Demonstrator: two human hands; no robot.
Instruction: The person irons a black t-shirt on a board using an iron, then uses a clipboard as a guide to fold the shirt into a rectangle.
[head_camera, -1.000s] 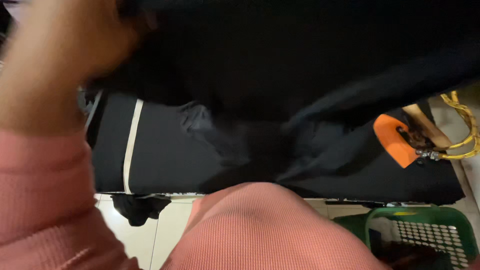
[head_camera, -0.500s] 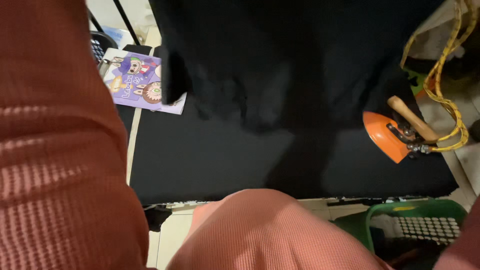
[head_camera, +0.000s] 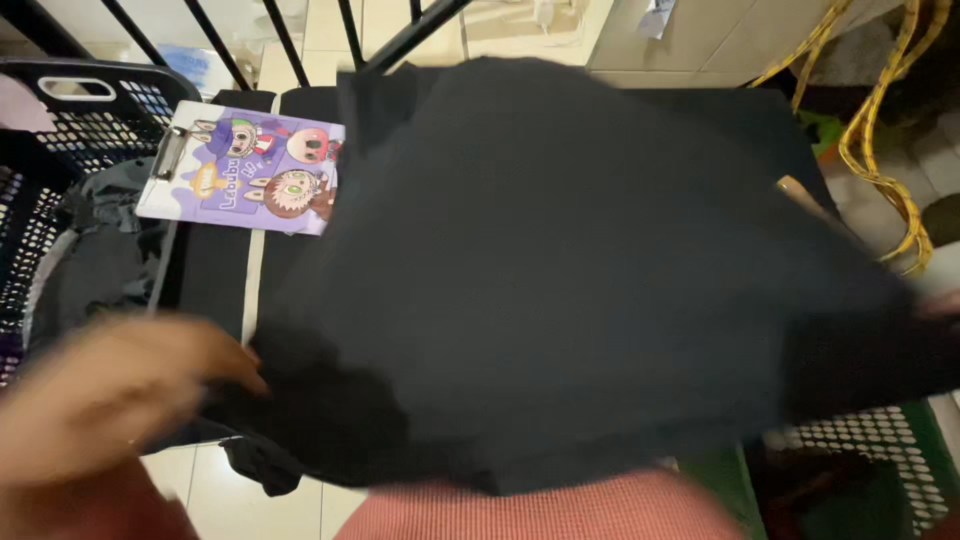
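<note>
A large black garment (head_camera: 560, 270) billows flat over the black padded board (head_camera: 215, 270) and covers most of it. My left hand (head_camera: 110, 400), blurred, is at the lower left with its fingers on the garment's near left edge, gripping it. Only a thin sliver of my right hand (head_camera: 942, 302) shows at the right edge, against the garment's right side; its grip is hidden. The wooden handle of an iron (head_camera: 800, 192) pokes out from under the cloth on the right; its body is covered.
A purple cartoon clipboard (head_camera: 250, 170) lies on the board's far left. A black laundry basket (head_camera: 60, 110) with dark clothes stands to the left, a green basket (head_camera: 880, 460) at the lower right. A yellow cord (head_camera: 880, 170) hangs at the right. Dark cloth (head_camera: 255, 465) lies on the floor tiles.
The garment, held high half a second ago, has come down spread over the board and now hides the orange iron. My left arm has dropped from the upper left to the lower left.
</note>
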